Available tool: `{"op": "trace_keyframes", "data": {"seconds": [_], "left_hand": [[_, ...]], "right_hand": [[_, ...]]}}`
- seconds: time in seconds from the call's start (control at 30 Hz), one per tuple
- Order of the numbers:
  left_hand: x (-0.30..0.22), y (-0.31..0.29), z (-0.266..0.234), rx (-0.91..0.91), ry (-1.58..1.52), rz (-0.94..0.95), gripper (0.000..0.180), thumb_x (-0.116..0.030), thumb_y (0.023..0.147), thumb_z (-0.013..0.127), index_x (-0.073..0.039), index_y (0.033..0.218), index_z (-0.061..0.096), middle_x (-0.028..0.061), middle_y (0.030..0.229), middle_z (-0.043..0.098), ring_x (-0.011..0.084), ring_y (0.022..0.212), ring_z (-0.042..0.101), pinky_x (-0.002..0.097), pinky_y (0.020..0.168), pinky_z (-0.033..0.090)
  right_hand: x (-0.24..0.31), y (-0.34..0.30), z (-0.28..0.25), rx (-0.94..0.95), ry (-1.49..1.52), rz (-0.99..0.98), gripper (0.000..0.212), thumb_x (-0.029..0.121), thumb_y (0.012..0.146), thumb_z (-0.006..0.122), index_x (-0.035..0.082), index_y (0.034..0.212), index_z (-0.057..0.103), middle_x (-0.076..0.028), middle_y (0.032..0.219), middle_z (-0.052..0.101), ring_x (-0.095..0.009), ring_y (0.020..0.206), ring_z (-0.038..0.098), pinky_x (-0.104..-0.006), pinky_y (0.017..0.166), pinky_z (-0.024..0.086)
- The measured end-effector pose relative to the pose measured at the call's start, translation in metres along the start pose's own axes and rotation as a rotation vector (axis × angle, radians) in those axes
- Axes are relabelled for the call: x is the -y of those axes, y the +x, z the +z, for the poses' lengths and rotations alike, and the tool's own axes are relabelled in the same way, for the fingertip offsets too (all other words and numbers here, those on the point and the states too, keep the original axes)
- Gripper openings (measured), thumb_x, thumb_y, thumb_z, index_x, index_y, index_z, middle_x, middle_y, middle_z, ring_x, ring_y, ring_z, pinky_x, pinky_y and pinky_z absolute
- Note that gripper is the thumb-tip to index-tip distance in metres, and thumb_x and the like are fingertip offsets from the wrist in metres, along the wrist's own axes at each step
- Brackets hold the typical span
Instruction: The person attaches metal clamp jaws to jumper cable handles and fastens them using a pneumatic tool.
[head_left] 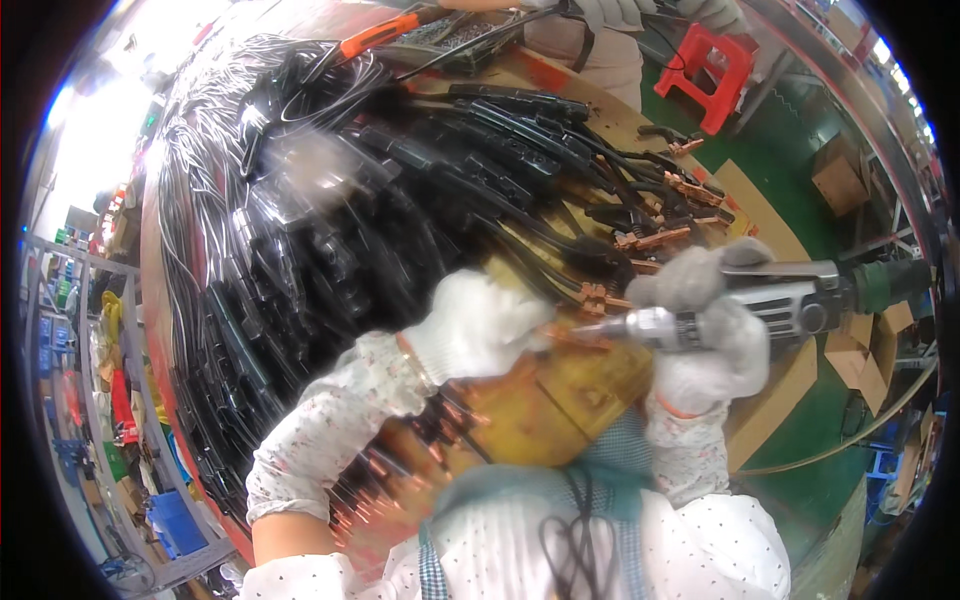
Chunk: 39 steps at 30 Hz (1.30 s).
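In a white glove, my right hand (725, 350) is wrapped round a silver-grey power screwdriver (790, 305) that lies nearly level, its bit pointing left. My left hand (480, 325), also gloved in white, is closed just left of the bit tip. Blur hides what its fingers pinch there. Copper-coloured clamp fittings (655, 238) on black cables lie beyond the screwdriver's front end. Below the two hands is a yellowish, worn board surface (560, 400). Copper rod ends (375, 470) stick out from under my left forearm.
Black cables with dark sleeves (330, 260) heap over the table's left and middle. An orange-handled tool (380, 35) lies at the far edge. Across the table are another person's gloved hands (615, 12). A red stool (708, 75) and cardboard boxes (868, 355) stand on the green floor.
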<state>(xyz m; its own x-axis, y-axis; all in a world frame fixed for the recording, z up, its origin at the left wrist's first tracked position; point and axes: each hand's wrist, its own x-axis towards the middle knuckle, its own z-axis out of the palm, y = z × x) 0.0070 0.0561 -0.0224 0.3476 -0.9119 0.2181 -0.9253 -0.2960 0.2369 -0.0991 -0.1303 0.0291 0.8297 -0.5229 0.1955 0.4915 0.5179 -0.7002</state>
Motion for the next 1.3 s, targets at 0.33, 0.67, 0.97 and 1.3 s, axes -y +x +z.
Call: {"op": "trace_keyframes", "data": {"seconds": [0.33,0.67,0.97,1.3], "left_hand": [[-0.007,0.008,-0.010,0.279,0.081,-0.132,0.027,-0.043,0.086,0.067,-0.018,0.095,0.072,0.0029,0.065,0.067,0.0246,0.061,0.068,0.0367,0.055,0.050],[-0.008,0.010,-0.013,0.312,0.060,-0.146,0.025,-0.042,0.087,0.066,-0.020,0.098,0.073,0.0037,0.066,0.067,0.0239,0.061,0.068,0.0361,0.055,0.051],[-0.011,0.012,-0.009,0.306,0.085,-0.157,0.025,-0.041,0.088,0.065,-0.018,0.097,0.072,0.0044,0.065,0.067,0.0241,0.060,0.068,0.0353,0.056,0.050],[-0.013,0.010,-0.007,0.343,0.112,-0.200,0.025,-0.041,0.088,0.066,-0.020,0.101,0.072,0.0038,0.065,0.067,0.0242,0.059,0.067,0.0353,0.055,0.049]], "right_hand": [[-0.021,-0.008,-0.001,0.081,-0.076,0.008,0.052,0.002,0.077,0.069,0.005,0.123,0.046,-0.014,0.083,0.061,-0.023,0.070,0.061,-0.0415,0.071,0.056],[-0.023,-0.003,-0.005,0.235,-0.119,-0.060,0.047,0.003,0.079,0.071,0.006,0.120,0.047,-0.013,0.082,0.061,-0.023,0.072,0.062,-0.0427,0.071,0.057],[-0.025,-0.004,-0.006,0.375,-0.257,-0.159,0.036,0.008,0.083,0.069,0.007,0.112,0.047,-0.009,0.075,0.055,-0.022,0.065,0.056,-0.0418,0.062,0.051],[-0.027,-0.007,-0.002,0.366,-0.262,-0.148,0.038,0.013,0.083,0.072,0.008,0.111,0.046,-0.011,0.077,0.057,-0.023,0.066,0.056,-0.0421,0.063,0.051]]}}
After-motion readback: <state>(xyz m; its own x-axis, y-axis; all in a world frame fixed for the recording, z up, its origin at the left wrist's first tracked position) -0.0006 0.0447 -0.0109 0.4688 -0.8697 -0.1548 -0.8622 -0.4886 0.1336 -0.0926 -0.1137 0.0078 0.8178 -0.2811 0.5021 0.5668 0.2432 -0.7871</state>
